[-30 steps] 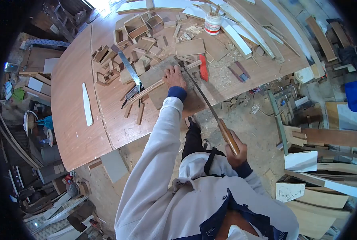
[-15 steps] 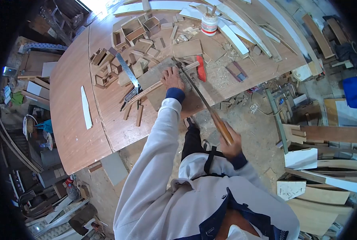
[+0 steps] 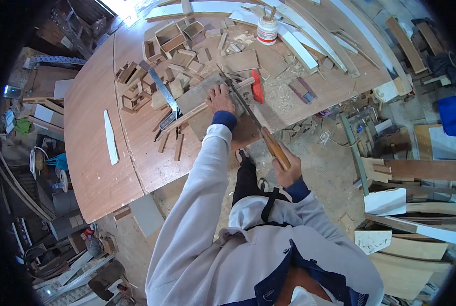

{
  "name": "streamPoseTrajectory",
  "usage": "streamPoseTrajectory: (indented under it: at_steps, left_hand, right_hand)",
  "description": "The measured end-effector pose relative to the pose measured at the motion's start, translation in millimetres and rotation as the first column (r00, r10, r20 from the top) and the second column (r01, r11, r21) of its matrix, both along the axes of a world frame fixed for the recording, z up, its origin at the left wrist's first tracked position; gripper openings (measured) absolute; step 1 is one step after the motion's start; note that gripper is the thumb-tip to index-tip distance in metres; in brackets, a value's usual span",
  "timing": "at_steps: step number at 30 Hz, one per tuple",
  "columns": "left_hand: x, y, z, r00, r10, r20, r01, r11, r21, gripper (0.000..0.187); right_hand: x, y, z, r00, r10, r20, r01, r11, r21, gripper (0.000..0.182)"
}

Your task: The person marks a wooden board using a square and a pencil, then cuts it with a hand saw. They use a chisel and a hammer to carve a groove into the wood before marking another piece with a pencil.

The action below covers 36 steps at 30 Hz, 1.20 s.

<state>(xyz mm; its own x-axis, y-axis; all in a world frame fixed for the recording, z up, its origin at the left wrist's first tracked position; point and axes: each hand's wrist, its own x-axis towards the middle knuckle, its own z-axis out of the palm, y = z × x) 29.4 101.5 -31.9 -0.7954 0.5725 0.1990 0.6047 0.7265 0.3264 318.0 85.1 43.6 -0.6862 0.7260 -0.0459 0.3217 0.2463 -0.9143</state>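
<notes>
Sawing at a wood strip (image 3: 189,117) laid across a block (image 3: 194,97).

Far left on the table (image 3: 87,132), a small open-topped wooden box (image 3: 173,43) sits among offcuts. Rightward, the left hand (image 3: 220,99) presses over the strip, fingers bent; whether it grips cannot be told. Just right of it, the saw (image 3: 275,149) crosses the strip, apparently mid-cut. Beyond, a white tub (image 3: 267,34) holds upright sticks (image 3: 272,14). The right hand (image 3: 290,171), nearer, wraps the handle; another stroke would call for steady pressure on the strip.

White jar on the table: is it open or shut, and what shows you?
Open: the white jar has a stick poking out of its top, and no lid shows.
</notes>
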Motion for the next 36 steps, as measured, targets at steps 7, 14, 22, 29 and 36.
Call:
streamPoseTrajectory:
  at_steps: [7,14,22,29,36]
  left_hand:
    - [-0.3,-0.1,3.1,1.0,-0.003,-0.013,0.003,1.0,0.0,0.044]
    - [0.8,-2.3,12.0,1.0,-0.023,0.008,0.023,0.999,-0.03,0.045]
    - [-0.7,1.6,3.8,1.0,-0.001,-0.004,0.001,0.999,-0.034,0.046]
    - [1.8,-2.1,-0.3,1.0,-0.013,0.012,0.013,0.999,-0.044,0.042]
    - [-0.8,1.4,1.0,0.999,-0.014,-0.036,0.013,1.0,-0.008,0.038]
  right_hand:
    - [55.2,-15.7,9.1,1.0,0.01,0.0,-0.01,0.994,0.11,0.049]
    - [-3.2,6.7,5.3,1.0,0.009,-0.011,-0.008,0.998,0.063,0.052]
    - [35.8,-10.7,7.7,0.997,0.008,-0.075,0.001,0.993,0.121,0.052]
    - [12.6,1.7,13.9,1.0,0.001,0.012,0.0,1.0,-0.031,0.048]
    - [12.5,0.4,21.0,0.999,0.005,-0.044,-0.005,1.0,-0.004,0.049]
